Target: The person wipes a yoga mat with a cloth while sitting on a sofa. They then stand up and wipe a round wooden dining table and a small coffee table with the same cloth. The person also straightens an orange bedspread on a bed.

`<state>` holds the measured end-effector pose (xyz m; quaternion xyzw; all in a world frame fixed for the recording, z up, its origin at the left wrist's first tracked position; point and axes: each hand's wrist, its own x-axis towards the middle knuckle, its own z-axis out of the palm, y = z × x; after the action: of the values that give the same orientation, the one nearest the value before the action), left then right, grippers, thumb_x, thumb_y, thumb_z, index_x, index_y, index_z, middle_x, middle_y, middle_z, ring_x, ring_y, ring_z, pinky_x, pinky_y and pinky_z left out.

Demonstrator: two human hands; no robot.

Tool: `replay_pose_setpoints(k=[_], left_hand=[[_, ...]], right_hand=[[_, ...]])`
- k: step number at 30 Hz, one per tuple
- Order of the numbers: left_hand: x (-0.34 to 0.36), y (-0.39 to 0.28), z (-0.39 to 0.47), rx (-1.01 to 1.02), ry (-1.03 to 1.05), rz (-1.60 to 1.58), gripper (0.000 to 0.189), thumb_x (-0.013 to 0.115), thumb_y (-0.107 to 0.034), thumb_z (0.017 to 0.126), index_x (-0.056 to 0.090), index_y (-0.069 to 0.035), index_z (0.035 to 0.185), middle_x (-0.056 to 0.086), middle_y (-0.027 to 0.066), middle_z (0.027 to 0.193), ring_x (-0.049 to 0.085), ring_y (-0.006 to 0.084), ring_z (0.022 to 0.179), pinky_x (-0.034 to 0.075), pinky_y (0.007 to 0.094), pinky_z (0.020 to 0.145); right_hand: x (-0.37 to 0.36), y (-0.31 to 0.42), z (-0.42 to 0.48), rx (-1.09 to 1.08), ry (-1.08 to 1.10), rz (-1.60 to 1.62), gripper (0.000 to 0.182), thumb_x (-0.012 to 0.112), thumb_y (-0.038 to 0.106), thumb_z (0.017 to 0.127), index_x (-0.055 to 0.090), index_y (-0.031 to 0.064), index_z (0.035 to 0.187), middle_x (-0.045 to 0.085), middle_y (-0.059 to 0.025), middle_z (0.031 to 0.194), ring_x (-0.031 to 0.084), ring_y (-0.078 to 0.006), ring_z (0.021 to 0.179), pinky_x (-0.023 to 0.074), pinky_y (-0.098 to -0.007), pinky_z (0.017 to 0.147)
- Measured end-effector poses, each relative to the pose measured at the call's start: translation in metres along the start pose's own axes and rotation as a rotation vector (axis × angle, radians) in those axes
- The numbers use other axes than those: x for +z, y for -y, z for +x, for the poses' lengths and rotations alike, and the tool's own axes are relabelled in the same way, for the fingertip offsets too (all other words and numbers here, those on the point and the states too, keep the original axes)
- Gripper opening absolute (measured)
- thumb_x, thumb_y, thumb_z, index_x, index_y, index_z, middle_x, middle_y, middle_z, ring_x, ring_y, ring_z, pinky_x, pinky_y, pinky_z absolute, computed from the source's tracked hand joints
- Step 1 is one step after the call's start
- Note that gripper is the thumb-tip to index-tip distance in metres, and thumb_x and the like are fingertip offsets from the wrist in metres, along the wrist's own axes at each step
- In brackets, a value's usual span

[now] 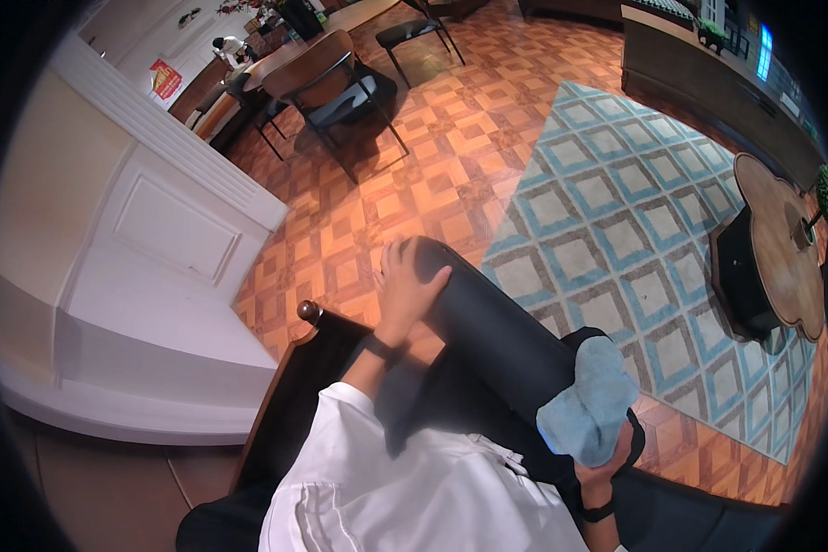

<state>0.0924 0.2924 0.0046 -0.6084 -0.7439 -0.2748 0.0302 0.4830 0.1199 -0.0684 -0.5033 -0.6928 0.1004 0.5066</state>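
My left hand (408, 286) grips the far end of a dark, smooth padded cushion (500, 324), thumb on the near side and fingers spread round the end. The cushion slants across in front of my body. A light blue cloth (590, 403) is bunched in my right hand (604, 466), against the cushion's near right end. The cloth covers most of my right fingers. Black shapes show behind the cloth, and I cannot tell what they are. Dark bands circle both wrists.
Left of the cushion stands a wooden post with a round knob (308, 311). White wall panelling (179, 228) rises further left. A patterned rug (614, 228) and a low wooden table (790, 255) lie to the right. Chairs (324, 83) stand ahead; a person (233, 50) is behind them.
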Motion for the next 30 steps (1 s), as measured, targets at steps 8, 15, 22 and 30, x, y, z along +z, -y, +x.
replay_pose_setpoints(k=[8, 15, 22, 30], left_hand=[[0.000, 0.037, -0.045, 0.057, -0.103, -0.376, 0.076, 0.079, -0.026, 0.072, 0.045, -0.004, 0.137, 0.038, 0.0195, 0.141, 0.035, 0.0360, 0.132, 0.031, 0.0444, 0.109], [-0.020, 0.061, -0.124, -0.051, -0.113, -0.436, 0.079, 0.082, -0.023, 0.069, 0.044, -0.007, 0.137, 0.028, 0.0201, 0.146, 0.032, 0.0370, 0.135, 0.031, 0.0463, 0.110], [-0.024, 0.038, -0.128, 0.128, -0.076, -0.443, 0.070, 0.086, -0.024, 0.063, 0.057, -0.011, 0.125, 0.036, 0.0204, 0.139, 0.039, 0.0380, 0.129, 0.036, 0.0466, 0.106], [-0.026, -0.024, -0.144, 0.198, 0.171, -0.495, 0.057, 0.079, -0.017, 0.069, 0.060, -0.012, 0.123, 0.045, 0.0177, 0.119, 0.046, 0.0371, 0.114, 0.041, 0.0459, 0.099]], right_hand=[[-0.011, 0.011, -0.037, -0.232, 0.046, -0.090, 0.056, 0.071, 0.033, 0.077, 0.046, 0.0134, 0.122, 0.053, -0.0165, 0.113, 0.055, -0.0392, 0.103, 0.0444, -0.0533, 0.086], [-0.030, 0.042, -0.046, -0.116, 0.330, 0.061, 0.053, 0.067, 0.044, 0.077, 0.051, 0.0147, 0.118, 0.052, -0.0135, 0.110, 0.054, -0.0374, 0.101, 0.0427, -0.0536, 0.083], [0.006, 0.042, 0.007, -0.121, 0.171, 0.053, 0.064, 0.078, 0.032, 0.067, 0.050, 0.0031, 0.118, 0.054, -0.0204, 0.113, 0.054, -0.0429, 0.103, 0.0426, -0.0545, 0.089], [0.058, 0.081, 0.050, 0.100, 0.163, 0.130, 0.068, 0.078, 0.014, 0.065, 0.049, -0.0002, 0.124, 0.055, -0.0239, 0.117, 0.054, -0.0410, 0.107, 0.0421, -0.0482, 0.093]])
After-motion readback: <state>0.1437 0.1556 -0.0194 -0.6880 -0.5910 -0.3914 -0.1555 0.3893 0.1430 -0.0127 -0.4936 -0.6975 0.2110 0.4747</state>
